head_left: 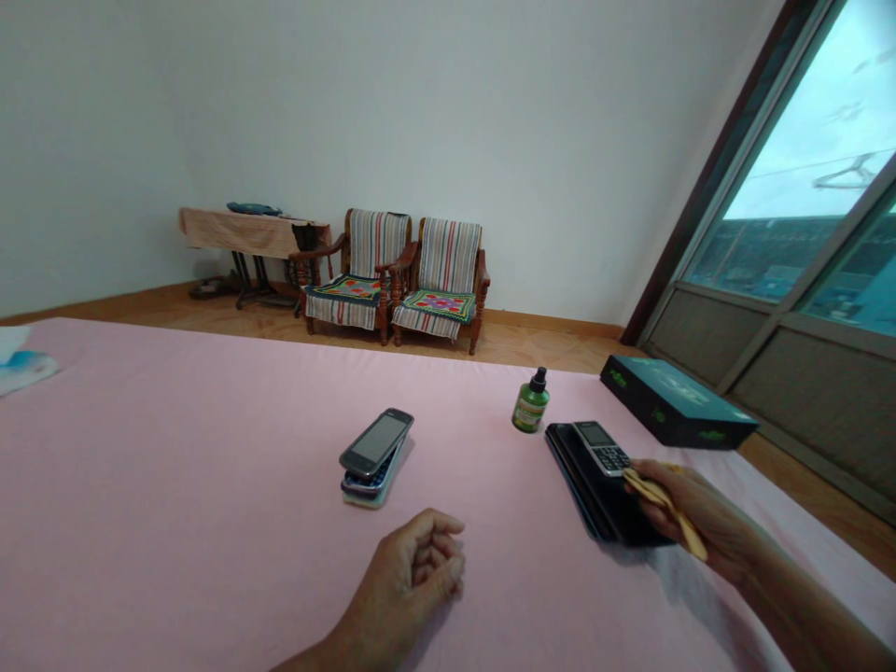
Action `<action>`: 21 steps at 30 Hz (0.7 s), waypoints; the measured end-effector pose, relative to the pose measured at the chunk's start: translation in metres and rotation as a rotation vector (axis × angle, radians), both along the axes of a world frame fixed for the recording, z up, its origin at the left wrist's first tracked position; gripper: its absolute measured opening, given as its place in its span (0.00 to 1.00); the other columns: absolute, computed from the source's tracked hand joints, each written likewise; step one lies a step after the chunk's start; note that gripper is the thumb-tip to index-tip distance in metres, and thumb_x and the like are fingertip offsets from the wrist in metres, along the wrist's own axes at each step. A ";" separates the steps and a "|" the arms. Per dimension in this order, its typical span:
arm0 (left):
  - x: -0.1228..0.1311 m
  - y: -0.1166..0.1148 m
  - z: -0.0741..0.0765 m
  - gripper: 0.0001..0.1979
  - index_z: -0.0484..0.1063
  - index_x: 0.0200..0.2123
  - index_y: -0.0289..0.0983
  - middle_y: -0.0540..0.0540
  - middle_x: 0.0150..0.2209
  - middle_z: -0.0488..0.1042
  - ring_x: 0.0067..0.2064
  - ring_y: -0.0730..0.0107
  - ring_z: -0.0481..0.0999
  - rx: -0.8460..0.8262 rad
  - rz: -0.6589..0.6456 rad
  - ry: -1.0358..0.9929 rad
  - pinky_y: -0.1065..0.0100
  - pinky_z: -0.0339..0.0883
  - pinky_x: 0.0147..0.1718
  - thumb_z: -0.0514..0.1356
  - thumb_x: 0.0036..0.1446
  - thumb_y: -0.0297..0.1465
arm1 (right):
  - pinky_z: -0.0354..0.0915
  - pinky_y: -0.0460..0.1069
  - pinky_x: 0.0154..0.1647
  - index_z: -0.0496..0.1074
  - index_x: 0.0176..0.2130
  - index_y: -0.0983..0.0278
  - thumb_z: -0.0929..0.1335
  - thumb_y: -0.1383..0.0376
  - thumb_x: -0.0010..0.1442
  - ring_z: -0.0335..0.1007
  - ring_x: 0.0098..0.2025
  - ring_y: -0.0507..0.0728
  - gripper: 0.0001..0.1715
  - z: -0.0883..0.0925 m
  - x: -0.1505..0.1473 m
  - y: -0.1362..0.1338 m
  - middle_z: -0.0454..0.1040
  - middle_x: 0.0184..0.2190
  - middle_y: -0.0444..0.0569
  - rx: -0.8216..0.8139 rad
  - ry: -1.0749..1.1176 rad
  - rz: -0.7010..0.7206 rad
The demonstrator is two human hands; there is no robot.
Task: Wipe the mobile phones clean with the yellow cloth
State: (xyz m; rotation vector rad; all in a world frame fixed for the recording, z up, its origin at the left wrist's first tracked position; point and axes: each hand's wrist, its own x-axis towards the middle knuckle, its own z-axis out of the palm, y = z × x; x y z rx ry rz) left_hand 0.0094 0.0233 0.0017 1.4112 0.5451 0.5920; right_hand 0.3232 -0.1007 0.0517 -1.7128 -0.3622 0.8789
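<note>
The left hand [410, 581] is closed in a loose, empty curl, fingers folded toward the palm, above or on the pink sheet [210, 495]; contact with the sheet cannot be confirmed. The right hand [700, 513] is closed on a flat tan strip [665, 509], whose exact kind cannot be determined, and is positioned at the right edge of a black flat case [595, 499]. A keypad phone [600, 446] lies on that case, just beside the right fingers [648, 467]. Between the 2 hands and farther forward, a touchscreen phone [376, 442] sits on top of a second phone [368, 483], with a pale item [364, 499] beneath both. A green bottle [530, 406] with a black nozzle stands upright just beyond the case. A teal box [672, 401] lies at the far right edge of the sheet, tilted and near the window [791, 177]. Beyond the sheet, 2 wooden armchairs [396, 275] with striped covers stand against the wall, beside a cloth-draped table [245, 233].
</note>
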 end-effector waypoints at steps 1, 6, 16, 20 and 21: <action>0.000 0.000 0.000 0.15 0.69 0.41 0.34 0.49 0.29 0.69 0.29 0.70 0.73 0.004 0.000 0.001 0.68 0.65 0.29 0.64 0.54 0.37 | 0.54 0.41 0.12 0.68 0.23 0.65 0.69 0.57 0.55 0.58 0.12 0.47 0.16 -0.001 0.000 -0.001 0.64 0.13 0.42 -0.007 -0.011 0.008; 0.001 0.001 -0.001 0.13 0.69 0.41 0.34 0.49 0.29 0.70 0.29 0.70 0.72 0.020 -0.001 0.015 0.68 0.65 0.29 0.63 0.54 0.35 | 0.51 0.42 0.14 0.69 0.29 0.65 0.73 0.54 0.49 0.57 0.15 0.47 0.18 0.003 -0.007 -0.008 0.64 0.16 0.39 -0.008 -0.132 0.130; 0.000 0.002 -0.004 0.13 0.70 0.41 0.34 0.49 0.29 0.70 0.29 0.70 0.72 0.017 -0.015 -0.021 0.69 0.64 0.29 0.63 0.55 0.35 | 0.50 0.45 0.14 0.68 0.39 0.65 0.71 0.54 0.45 0.57 0.13 0.50 0.25 -0.005 -0.016 -0.005 0.65 0.13 0.40 -0.127 -0.590 -0.002; 0.000 0.000 -0.007 0.11 0.70 0.42 0.34 0.48 0.30 0.70 0.29 0.71 0.71 0.034 -0.005 -0.031 0.70 0.64 0.29 0.62 0.57 0.34 | 0.56 0.46 0.14 0.70 0.44 0.65 0.71 0.51 0.45 0.64 0.17 0.54 0.30 0.003 -0.022 -0.007 0.71 0.21 0.46 -0.138 -0.773 -0.055; -0.001 -0.001 -0.007 0.11 0.70 0.41 0.34 0.48 0.30 0.70 0.29 0.71 0.71 0.059 -0.010 -0.027 0.70 0.64 0.29 0.62 0.57 0.33 | 0.57 0.46 0.15 0.70 0.45 0.65 0.70 0.50 0.46 0.66 0.18 0.55 0.31 0.007 -0.028 -0.006 0.71 0.22 0.46 -0.107 -0.790 -0.040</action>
